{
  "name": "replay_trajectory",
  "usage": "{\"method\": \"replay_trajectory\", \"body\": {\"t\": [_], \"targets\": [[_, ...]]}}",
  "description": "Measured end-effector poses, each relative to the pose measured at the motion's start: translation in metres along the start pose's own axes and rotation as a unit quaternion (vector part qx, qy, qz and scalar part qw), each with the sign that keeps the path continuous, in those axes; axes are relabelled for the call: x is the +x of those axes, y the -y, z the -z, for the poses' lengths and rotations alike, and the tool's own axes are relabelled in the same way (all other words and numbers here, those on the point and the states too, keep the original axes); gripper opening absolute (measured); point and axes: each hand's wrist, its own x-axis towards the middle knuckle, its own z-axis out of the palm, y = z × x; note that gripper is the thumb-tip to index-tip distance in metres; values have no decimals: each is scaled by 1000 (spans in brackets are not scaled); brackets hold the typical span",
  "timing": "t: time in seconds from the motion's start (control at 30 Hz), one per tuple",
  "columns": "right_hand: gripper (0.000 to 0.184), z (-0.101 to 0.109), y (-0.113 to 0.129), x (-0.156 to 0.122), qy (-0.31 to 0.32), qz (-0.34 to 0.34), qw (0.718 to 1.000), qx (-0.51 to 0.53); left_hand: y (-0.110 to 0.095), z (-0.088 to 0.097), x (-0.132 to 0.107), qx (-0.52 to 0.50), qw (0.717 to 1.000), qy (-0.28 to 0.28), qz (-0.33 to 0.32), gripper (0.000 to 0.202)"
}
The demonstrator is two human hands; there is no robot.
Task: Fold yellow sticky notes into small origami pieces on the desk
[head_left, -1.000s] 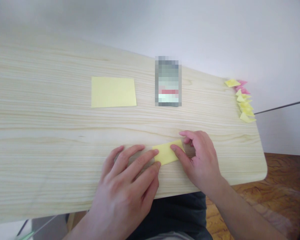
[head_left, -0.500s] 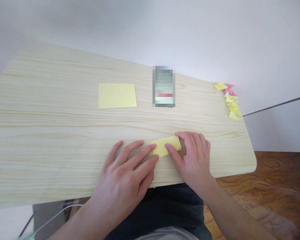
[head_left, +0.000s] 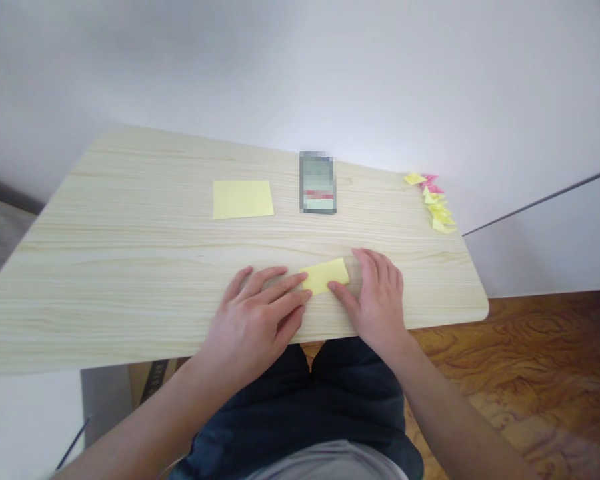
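A folded strip of yellow paper (head_left: pixel 325 275) lies slightly tilted on the wooden table near its front edge. My left hand (head_left: pixel 260 307) rests with spread fingers, two fingertips pressing on the strip's left end. At the other end, my right hand (head_left: pixel 380 297) has its thumb at the paper's lower right edge. Its index finger stands apart, just beyond the upper right corner. Farther back on the left is a flat yellow sheet or pad of sticky notes (head_left: pixel 243 199).
A phone-like device with a blurred screen (head_left: pixel 318 183) lies at the table's (head_left: pixel 130 267) back middle. Several small folded yellow and pink paper pieces (head_left: pixel 437 210) line the right edge. A white wall borders the back; a wooden floor (head_left: pixel 540 353) shows at right.
My right index finger has come off the paper's upper edge, and the thumb has slid down to its lower right edge. My left fingertips stay on the paper. The camera view has shifted.
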Motion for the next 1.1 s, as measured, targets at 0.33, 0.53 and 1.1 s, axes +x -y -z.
{"method": "replay_trajectory", "body": {"t": [0.33, 0.53, 1.1], "targets": [[37, 6, -32, 2, -17, 16, 998, 67, 1, -5, 7, 4, 999, -45, 3, 23], [22, 8, -23, 8, 19, 103, 980, 172, -2, -5, 21, 36, 997, -59, -32, 18], [32, 9, -36, 16, 50, 159, 977, 136, 3, -10, 27, 38, 994, -89, -59, 14]]}}
